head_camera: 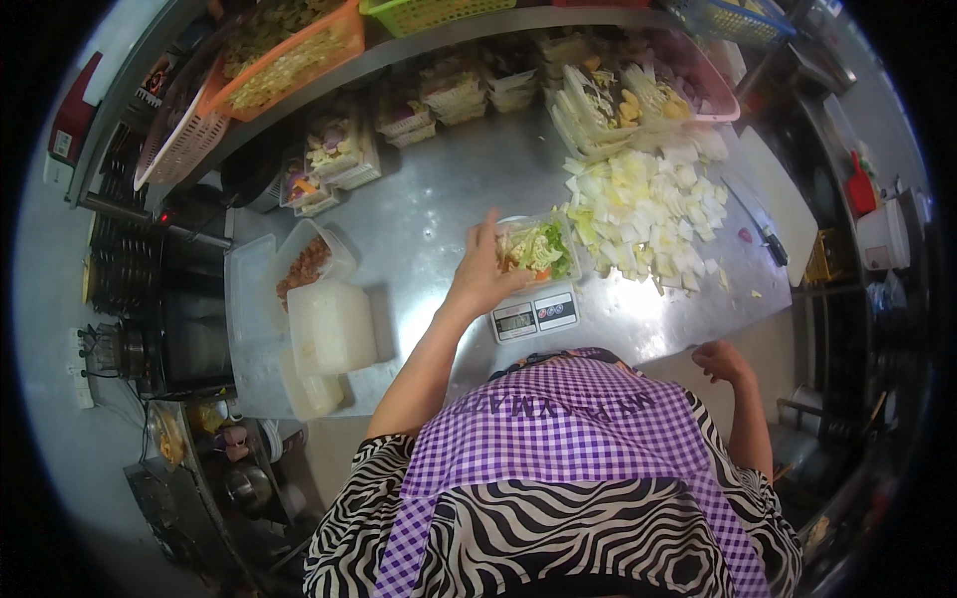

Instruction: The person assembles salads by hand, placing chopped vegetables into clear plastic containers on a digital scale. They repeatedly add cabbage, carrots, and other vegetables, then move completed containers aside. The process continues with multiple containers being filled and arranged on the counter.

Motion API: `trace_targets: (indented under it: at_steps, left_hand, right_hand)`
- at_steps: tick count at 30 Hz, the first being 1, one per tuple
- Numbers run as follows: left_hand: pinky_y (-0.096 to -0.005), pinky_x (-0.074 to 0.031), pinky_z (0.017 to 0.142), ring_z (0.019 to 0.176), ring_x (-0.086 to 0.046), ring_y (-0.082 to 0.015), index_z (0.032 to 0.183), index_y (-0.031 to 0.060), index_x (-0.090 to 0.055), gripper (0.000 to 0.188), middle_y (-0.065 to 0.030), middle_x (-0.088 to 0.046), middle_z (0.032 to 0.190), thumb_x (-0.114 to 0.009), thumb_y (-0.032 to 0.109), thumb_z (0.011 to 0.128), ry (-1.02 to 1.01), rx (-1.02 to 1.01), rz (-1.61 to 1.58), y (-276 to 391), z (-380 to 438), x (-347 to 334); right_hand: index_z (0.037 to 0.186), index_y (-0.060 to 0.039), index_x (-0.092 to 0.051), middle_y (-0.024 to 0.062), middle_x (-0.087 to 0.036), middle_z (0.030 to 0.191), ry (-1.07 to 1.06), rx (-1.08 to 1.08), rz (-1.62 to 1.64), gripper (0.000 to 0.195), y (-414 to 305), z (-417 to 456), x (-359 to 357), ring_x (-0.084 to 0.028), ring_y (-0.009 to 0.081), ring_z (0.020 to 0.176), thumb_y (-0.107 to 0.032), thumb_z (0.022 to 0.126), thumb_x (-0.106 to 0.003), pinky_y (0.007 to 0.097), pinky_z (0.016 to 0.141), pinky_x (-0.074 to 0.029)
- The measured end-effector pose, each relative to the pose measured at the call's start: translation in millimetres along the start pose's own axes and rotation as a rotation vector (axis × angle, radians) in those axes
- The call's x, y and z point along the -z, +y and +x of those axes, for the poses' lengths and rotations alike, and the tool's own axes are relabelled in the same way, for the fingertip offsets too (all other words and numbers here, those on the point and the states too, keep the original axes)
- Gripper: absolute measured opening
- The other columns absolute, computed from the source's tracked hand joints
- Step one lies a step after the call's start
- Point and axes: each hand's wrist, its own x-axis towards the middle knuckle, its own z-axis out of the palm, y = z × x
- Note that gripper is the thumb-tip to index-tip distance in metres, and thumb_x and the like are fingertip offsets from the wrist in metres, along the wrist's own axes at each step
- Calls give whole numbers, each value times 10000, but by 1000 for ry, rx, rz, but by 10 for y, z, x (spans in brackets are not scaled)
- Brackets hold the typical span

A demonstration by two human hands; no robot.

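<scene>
My left hand (484,263) grips a clear plastic container (574,254) by its left side, fingers along the far edge and thumb at the near edge. Inside are cut pale cabbage (534,247), green leaves (555,238) and orange pieces (543,273). The container is over a white digital kitchen scale (535,314) whose display is lit; whether it rests fully on the scale is hard to tell. My right hand (724,362) hangs near the table's front edge, loosely curled with nothing visible in it. Chopped Chinese cabbage (647,209) lies in a heap right of the container.
A knife (759,224) lies beside a white cutting board (777,194) at right. Filled baskets (336,153) line the back of the steel table (419,247). Left are a tub of brownish-red food (305,267) and stacked plastic tubs (331,327). An overhead shelf holds an orange basket (299,63).
</scene>
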Motion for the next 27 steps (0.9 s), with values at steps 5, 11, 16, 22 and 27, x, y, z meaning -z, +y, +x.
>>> trace_targets:
  at_steps: [5,11,16,22,27]
  left_hand:
    - [-399,-457,946,1119,-544,-374,1457,59,-227,653,-224,-493,1241,-521,13,876,102,167,-200,-142,-232,71]
    - [-298,-511,799,950,-619,-193,1173,23,-561,296,-116,-627,1042,-569,34,877,368,195,-509,-392,-251,-41]
    - [-243,-500,773,858,-610,-127,1081,74,-582,219,-26,-617,912,-605,49,865,265,342,-678,-318,-204,136]
    - [-253,-486,791,898,-542,-129,1210,47,-524,437,-60,-550,1027,-642,15,790,164,68,-343,-38,-258,-70]
    - [-255,-466,830,959,-505,-140,1251,51,-492,479,-74,-510,1082,-514,-43,782,389,123,-443,-241,-298,-43]
  right_hand:
    - [918,15,-685,143,-663,719,120,167,-79,220,-102,41,-7,-640,241,621,-176,828,-622,360,547,-518]
    - [954,-7,-666,177,-671,842,559,576,20,197,-832,200,28,-653,316,734,-134,807,-634,379,673,-509]
    - [1002,-24,-653,181,-669,880,677,685,120,203,-1091,738,-20,-656,317,787,-116,822,-636,379,709,-516]
    - [880,-68,-633,149,-579,867,677,715,-150,117,-1216,970,-169,-601,349,845,-91,766,-645,426,739,-482]
    - [883,-54,-664,124,-619,884,574,788,104,113,-1493,684,-1,-626,283,776,-115,791,-688,370,679,-502]
